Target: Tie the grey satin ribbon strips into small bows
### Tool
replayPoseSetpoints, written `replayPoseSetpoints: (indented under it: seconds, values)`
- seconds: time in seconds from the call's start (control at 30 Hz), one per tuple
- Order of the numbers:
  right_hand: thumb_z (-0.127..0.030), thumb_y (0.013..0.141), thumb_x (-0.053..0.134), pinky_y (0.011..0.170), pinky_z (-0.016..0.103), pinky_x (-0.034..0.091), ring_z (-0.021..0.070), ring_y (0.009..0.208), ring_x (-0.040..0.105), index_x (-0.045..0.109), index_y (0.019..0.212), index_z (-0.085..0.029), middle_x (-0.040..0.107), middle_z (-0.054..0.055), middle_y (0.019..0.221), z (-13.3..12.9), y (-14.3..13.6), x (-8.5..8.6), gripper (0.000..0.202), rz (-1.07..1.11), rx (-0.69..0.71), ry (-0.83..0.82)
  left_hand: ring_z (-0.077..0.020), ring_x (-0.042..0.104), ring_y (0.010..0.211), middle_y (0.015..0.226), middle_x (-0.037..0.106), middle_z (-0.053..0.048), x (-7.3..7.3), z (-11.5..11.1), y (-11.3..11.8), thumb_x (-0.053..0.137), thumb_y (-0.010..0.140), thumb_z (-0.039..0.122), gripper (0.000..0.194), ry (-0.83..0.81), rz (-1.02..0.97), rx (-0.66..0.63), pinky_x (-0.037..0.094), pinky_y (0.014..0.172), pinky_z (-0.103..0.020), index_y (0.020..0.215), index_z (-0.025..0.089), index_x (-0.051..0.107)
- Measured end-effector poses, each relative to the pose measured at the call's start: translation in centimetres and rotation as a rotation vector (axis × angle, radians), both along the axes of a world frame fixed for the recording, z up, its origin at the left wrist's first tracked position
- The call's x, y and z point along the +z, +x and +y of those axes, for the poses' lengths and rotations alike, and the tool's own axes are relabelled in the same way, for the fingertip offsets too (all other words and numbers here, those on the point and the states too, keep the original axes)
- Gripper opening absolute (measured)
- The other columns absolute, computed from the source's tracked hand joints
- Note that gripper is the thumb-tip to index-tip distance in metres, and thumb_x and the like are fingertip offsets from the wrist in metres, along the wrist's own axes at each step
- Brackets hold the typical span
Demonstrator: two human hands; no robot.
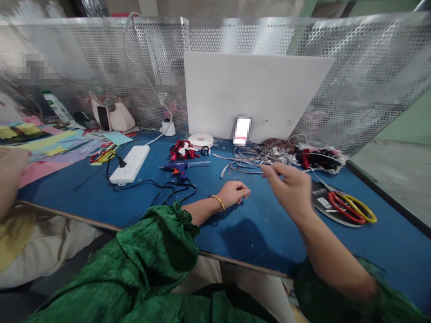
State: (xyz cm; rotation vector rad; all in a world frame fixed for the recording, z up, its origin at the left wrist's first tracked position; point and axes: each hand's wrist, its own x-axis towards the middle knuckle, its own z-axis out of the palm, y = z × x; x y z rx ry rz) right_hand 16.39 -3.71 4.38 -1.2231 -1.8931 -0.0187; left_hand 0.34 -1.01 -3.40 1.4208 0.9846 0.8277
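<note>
The wearer's left hand [232, 194], a gold bangle [221, 203] at its wrist, is low over the blue desk [262, 211] with its fingers curled inward and close together; whether they grip anything small cannot be told. To its right, the wearer's right hand [291, 184] is raised, fingers bent and thumb near the fingertips, just in front of loose strips of narrow grey ribbon [244, 167]; whether it pinches one is unclear. From the far left, another person's blurred hand [11, 168] is near pink, yellow and pale blue paper sheets [50, 168]. Next come a cream handbag [121, 115] at the back, a dark phone [103, 119] in front of it, and a long white power strip [134, 161] with a black plug [121, 162] in it. Near the middle is a blue glue gun [178, 169] with an orange trigger, below a red, black and white bundle [180, 150] and a flat white reel [201, 137]. A bright-screened device [242, 130] stands before a white board [249, 89]. The grey ribbon lies right of centre, tangling into a heap. At far right, scissors with red and yellow handles [350, 209] rest partly on a rounded black card [317, 194].
</note>
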Motion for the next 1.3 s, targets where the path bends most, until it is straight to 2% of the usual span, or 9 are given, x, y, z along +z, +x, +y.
replayPoseSetpoints:
  seconds: [0.13,0.3,0.43,0.6,0.73,0.83,0.97,1.13,1.3]
  values:
    - [-0.018,0.087,0.051,0.086,0.036,0.037,0.0261,0.1,0.06,0.064,0.115,-0.015,0.066,0.014,0.114,5.1,0.4,-2.9,0.031,-0.455,-0.18,-0.026,-0.0035,0.044,0.041,0.061,0.058,0.002,0.2,-0.1,0.0,0.059,0.079,0.025,0.013,0.006,0.019,0.002,0.037,0.044,-0.017,0.073,0.013,0.06]
    - [-0.013,0.09,0.042,0.092,0.037,0.03,0.0255,0.103,0.057,0.065,0.112,-0.015,0.069,0.013,0.106,8.6,1.8,-7.0,0.032,-0.737,-0.178,-0.086,-0.0042,0.045,0.043,0.063,0.06,0.0,0.6,-0.4,-0.2,0.06,0.078,0.027,0.015,0.034,0.03,0.0,0.038,0.045,-0.018,0.072,0.013,0.06]
    - [-0.014,0.09,0.042,0.094,0.038,0.029,0.0249,0.096,0.059,0.067,0.095,-0.015,0.07,0.012,0.095,9.0,2.3,-8.1,0.026,-0.767,-0.179,-0.118,-0.0045,0.045,0.043,0.061,0.06,0.0,0.6,-0.5,-0.1,0.06,0.077,0.028,0.017,0.033,0.03,-0.001,0.037,0.044,-0.018,0.07,0.013,0.059]
    - [-0.009,0.088,0.041,0.097,0.038,0.032,0.0242,0.091,0.062,0.064,0.092,-0.011,0.07,0.015,0.09,8.4,2.0,-7.2,0.023,-0.661,-0.129,-0.087,-0.0046,0.045,0.042,0.062,0.059,0.001,1.3,-0.6,-0.2,0.064,0.075,0.037,0.024,0.006,-0.059,0.042,0.036,0.043,-0.019,0.073,0.013,0.061]
    - [-0.015,0.087,0.045,0.083,0.035,0.043,0.0196,0.073,0.063,0.059,0.098,-0.016,0.068,0.007,0.078,6.3,1.7,-4.6,0.018,-0.132,0.002,-0.207,-0.0042,0.042,0.041,0.057,0.055,0.002,2.4,-0.4,-0.7,0.061,0.079,0.048,0.036,0.094,-0.261,0.233,0.032,0.042,-0.019,0.069,0.014,0.059]
    - [-0.027,0.086,0.053,0.061,0.028,0.043,0.0137,0.057,0.056,0.056,0.092,-0.019,0.061,0.0,0.071,4.3,1.7,-2.1,0.011,0.393,0.318,-0.429,-0.0048,0.043,0.041,0.056,0.055,0.002,2.9,0.0,-1.1,0.061,0.077,0.055,0.043,0.032,-0.326,0.274,0.032,0.042,-0.021,0.068,0.014,0.059]
    - [-0.041,0.083,0.062,0.044,0.023,0.022,0.0061,0.043,0.03,0.057,0.076,-0.017,0.045,-0.005,0.058,2.8,2.2,-0.1,0.026,0.585,0.639,-0.73,-0.0069,0.046,0.042,0.061,0.058,0.0,2.8,0.1,-1.3,0.052,0.079,0.066,0.053,-0.196,-0.412,0.163,0.036,0.044,-0.023,0.074,0.014,0.061]
    - [-0.048,0.08,0.065,0.045,0.023,0.014,0.006,0.045,0.022,0.055,0.068,-0.017,0.031,-0.009,0.049,3.6,2.7,-0.9,0.035,0.467,0.561,-0.823,-0.0094,0.053,0.05,0.07,0.065,-0.005,2.9,-0.4,-1.4,0.051,0.078,0.07,0.06,-0.284,-0.397,-0.077,0.043,0.051,-0.025,0.082,0.011,0.064]
    - [-0.045,0.081,0.061,0.049,0.023,0.028,0.0084,0.05,0.036,0.058,0.068,-0.016,0.042,-0.006,0.053,4.3,2.1,-1.8,0.031,0.362,0.362,-0.619,-0.0057,0.052,0.049,0.071,0.065,-0.004,3.3,-0.8,-1.4,0.073,0.072,0.047,0.039,-0.191,-0.326,-0.086,0.04,0.052,-0.021,0.082,0.01,0.067]
